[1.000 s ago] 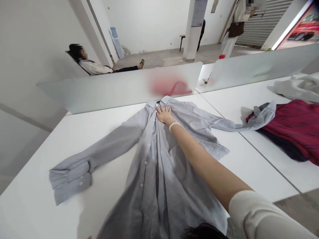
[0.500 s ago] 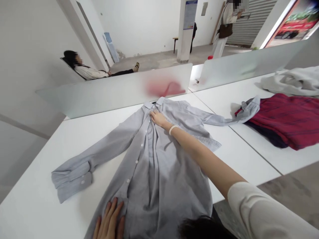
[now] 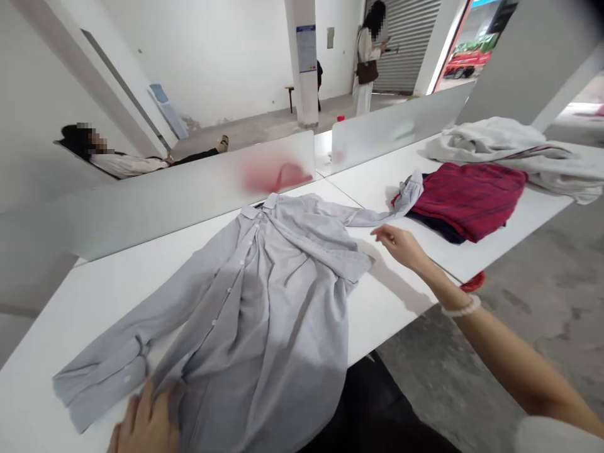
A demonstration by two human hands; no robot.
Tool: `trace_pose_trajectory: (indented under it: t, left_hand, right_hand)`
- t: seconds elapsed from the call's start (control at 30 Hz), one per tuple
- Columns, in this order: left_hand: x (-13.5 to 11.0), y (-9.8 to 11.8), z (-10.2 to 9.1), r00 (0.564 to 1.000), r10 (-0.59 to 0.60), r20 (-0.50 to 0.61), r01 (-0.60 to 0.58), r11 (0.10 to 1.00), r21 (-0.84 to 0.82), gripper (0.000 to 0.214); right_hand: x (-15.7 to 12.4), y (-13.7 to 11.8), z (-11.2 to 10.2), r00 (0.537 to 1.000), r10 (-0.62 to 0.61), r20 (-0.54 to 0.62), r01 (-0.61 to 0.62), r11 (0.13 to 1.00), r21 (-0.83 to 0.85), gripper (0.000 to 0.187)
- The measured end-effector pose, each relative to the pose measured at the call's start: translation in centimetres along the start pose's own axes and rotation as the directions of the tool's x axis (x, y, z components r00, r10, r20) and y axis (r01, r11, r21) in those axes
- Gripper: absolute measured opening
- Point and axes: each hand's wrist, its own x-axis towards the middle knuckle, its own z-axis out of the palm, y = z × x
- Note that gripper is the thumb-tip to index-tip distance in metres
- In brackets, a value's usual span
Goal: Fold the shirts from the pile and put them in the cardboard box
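1. While the left grip [image 3: 146, 423] rests at the lower border of the grey shirt [image 3: 292, 302], I cannot tell whether it pinches cloth or merely presses; a pull there could drag the loose folds askew.
2. Along the near edge of the desk [image 3: 35, 393], the hem has little support to spare, so a tug nearward could slide it off.
3. Farther out, the right grip [image 3: 399, 245] hangs over the desk, fingers loosely bent, nothing visible in it; whether the tips meet is unclear. Open room surrounds it.
4. Beyond, one sleeve runs to the red plaid garment [image 3: 476, 198], its cuff apparently touching; lifting either could disturb the other.
5. Just behind the collar, the frosted partition [image 3: 189, 204] limits movement that way.
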Motion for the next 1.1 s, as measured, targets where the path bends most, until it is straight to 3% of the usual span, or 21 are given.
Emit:
trace_pose_trajectory:
  t: [0.07,0.1,0.2,0.27,0.37,0.47,0.53,0.6,0.67,0.7,0.77,0.8,0.83,0.9,0.93,1.0,1.1]
  left_hand:
    - [3.2,2.6,-2.1,0.958,0.147,-0.247,-0.155,0.988,-0.015,0.053]
    - [5.1,4.4,-3.2,0.925,0.248,-0.288,-0.267,0.963,-0.029,0.051]
    - [11.8,10.5,-6.2,0.833,0.505,-0.224,-0.534,0.840,-0.093,0.047]
    - [16.2,14.3,-7.2,0.800,0.578,-0.159,-0.597,0.790,-0.135,0.051]
    - [21.4,18.4,-7.1,0.835,0.542,-0.095,-0.549,0.808,-0.214,0.056]
    - [24.6,20.3,-5.9,0.868,0.489,-0.084,-0.493,0.833,-0.253,0.053]
    - [25.8,20.6,-4.9,0.890,0.449,-0.077,-0.452,0.847,-0.281,0.052]
    - [26.6,20.2,-4.0,0.921,0.384,-0.072,-0.386,0.867,-0.315,0.055]
    - [27.2,19.3,-3.4,0.952,0.301,-0.057,-0.301,0.882,-0.362,0.062]
    - [27.5,18.8,-3.3,0.964,0.261,-0.047,-0.259,0.884,-0.390,0.065]
    - [27.9,18.2,-3.4,0.980,0.197,-0.030,-0.189,0.872,-0.452,0.067]
    - [28.1,18.1,-3.6,0.984,0.175,-0.030,-0.167,0.859,-0.484,0.066]
    - [28.3,18.2,-3.9,0.987,0.159,-0.038,-0.155,0.841,-0.518,0.064]
    - [28.7,19.1,-4.6,0.987,0.143,-0.074,-0.158,0.791,-0.591,0.053]
    - [28.9,19.8,-5.0,0.986,0.141,-0.094,-0.168,0.757,-0.631,0.046]
    - [29.5,21.7,-5.8,0.984,0.143,-0.108,-0.177,0.674,-0.718,0.033]
    - [31.1,24.8,-6.5,0.989,0.151,-0.011,-0.089,0.519,-0.850,0.017]
  right_hand:
    - [-2.3,2.7,0.5,0.999,0.037,0.017,-0.036,0.998,-0.048,0.033]
    - [-3.0,3.4,1.1,0.999,0.032,0.036,-0.029,0.997,-0.068,0.033]
    - [-3.7,3.1,3.2,0.989,-0.016,0.145,0.030,0.995,-0.093,0.040]
    - [-4.0,1.6,4.0,0.967,-0.076,0.244,0.088,0.996,-0.035,0.039]
    - [-5.1,-0.7,3.6,0.945,-0.165,0.282,0.120,0.978,0.170,0.032]
    - [-6.8,-0.8,0.6,0.983,-0.065,0.170,0.016,0.961,0.275,0.033]
    - [-7.9,0.1,-2.6,0.993,0.115,0.027,-0.118,0.974,0.193,0.033]
    - [-8.8,0.8,-6.0,0.946,0.259,-0.196,-0.252,0.966,0.060,0.032]
    - [-9.6,0.6,-8.6,0.890,0.289,-0.352,-0.315,0.949,-0.016,0.029]
    - [-10.0,0.0,-9.3,0.893,0.275,-0.357,-0.304,0.952,-0.029,0.028]
    - [-10.9,-2.1,-9.6,0.961,0.209,-0.183,-0.214,0.977,-0.006,0.024]
    - [-11.3,-3.4,-9.2,0.988,0.152,-0.025,-0.151,0.988,0.034,0.022]
    - [-11.8,-4.7,-8.6,0.986,0.081,0.144,-0.094,0.991,0.091,0.023]
    - [-12.9,-7.0,-7.4,0.910,-0.061,0.409,-0.033,0.975,0.219,0.030]
    - [-13.6,-7.6,-6.8,0.869,-0.110,0.482,-0.026,0.963,0.266,0.035]
    - [-14.9,-7.8,-6.1,0.845,-0.132,0.518,-0.038,0.952,0.304,0.040]
    - [-16.9,-5.5,-5.1,0.908,-0.049,0.417,-0.077,0.957,0.281,0.043]
